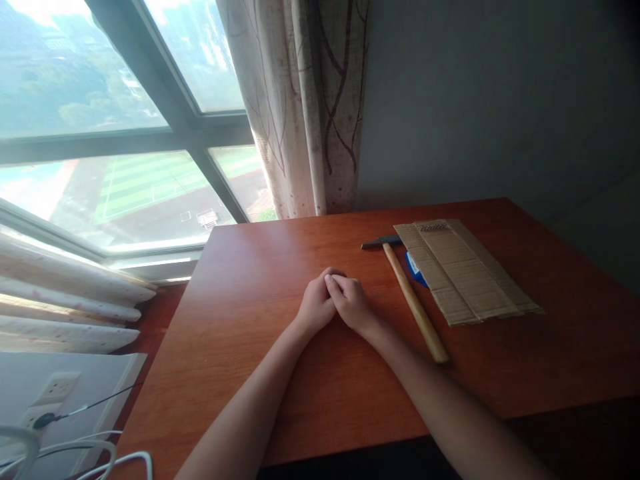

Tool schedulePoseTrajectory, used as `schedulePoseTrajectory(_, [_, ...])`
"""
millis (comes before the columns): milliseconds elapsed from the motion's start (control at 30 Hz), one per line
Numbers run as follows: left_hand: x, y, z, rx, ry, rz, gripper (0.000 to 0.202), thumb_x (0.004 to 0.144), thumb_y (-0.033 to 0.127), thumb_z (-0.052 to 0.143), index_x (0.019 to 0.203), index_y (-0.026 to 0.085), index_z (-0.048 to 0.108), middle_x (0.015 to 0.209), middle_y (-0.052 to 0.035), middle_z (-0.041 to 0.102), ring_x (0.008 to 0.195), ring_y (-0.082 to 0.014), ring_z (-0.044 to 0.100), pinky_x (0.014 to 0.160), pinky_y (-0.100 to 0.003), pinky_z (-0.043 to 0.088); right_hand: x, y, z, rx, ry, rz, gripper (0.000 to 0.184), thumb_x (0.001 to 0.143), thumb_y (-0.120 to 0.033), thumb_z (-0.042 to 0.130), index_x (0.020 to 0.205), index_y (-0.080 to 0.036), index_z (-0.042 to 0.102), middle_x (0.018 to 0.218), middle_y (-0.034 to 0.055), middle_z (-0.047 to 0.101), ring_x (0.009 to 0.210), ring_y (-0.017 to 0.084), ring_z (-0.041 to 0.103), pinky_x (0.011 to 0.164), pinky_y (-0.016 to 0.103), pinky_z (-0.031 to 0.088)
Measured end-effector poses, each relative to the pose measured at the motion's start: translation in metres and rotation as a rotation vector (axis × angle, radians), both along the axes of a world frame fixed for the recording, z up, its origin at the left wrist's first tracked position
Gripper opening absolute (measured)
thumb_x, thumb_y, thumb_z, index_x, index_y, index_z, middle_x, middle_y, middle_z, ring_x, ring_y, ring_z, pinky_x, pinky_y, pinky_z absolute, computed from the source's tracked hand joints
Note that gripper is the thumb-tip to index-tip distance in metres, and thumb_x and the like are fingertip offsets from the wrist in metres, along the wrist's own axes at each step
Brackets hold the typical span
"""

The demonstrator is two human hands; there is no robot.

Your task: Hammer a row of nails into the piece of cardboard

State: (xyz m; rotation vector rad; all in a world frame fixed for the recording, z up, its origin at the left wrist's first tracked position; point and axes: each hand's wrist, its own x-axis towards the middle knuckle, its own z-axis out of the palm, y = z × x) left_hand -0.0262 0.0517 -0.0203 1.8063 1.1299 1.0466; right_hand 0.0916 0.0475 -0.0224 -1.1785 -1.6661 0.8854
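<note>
My left hand (317, 303) and my right hand (352, 301) are clasped together above the brown wooden table (240, 333). Their fingers are folded into each other with the thumbs side by side on top, and no object shows in them. To the right of my right hand lies a hammer (411, 297), its pale wooden handle pointing toward me and its dark head at the far end. A piece of corrugated cardboard (465, 273) lies beside it, touching or nearly touching the hammer head. From under the cardboard's left edge peeks a blue item (415, 270), mostly hidden.
Small dark metal pieces, perhaps nails (433, 227), sit at the cardboard's far edge. Behind the table are a grey wall (475, 100) and a patterned curtain (310, 120). A window (185, 127) is at the left. White cables (110, 447) and a wall socket (55, 390) are at lower left.
</note>
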Motion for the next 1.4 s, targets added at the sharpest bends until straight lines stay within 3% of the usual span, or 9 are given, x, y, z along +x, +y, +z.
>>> schedulePoseTrajectory(1400, [-0.0003, -0.001, 0.0057, -0.011, 0.05, 0.004, 0.02, 0.079, 0.014, 0.052, 0.096, 0.017, 0.061, 0.087, -0.004, 0.069, 0.08, -0.0175, 0.065, 0.076, -0.028, 0.05, 0.001, -0.001, 0.0034, 0.013, -0.049, -0.013, 0.043, 0.101, -0.042, 0.038, 0.064, -0.022, 0.047, 0.062, 0.0039, 0.062, 0.061, 0.018, 0.059, 0.057, 0.028, 0.037])
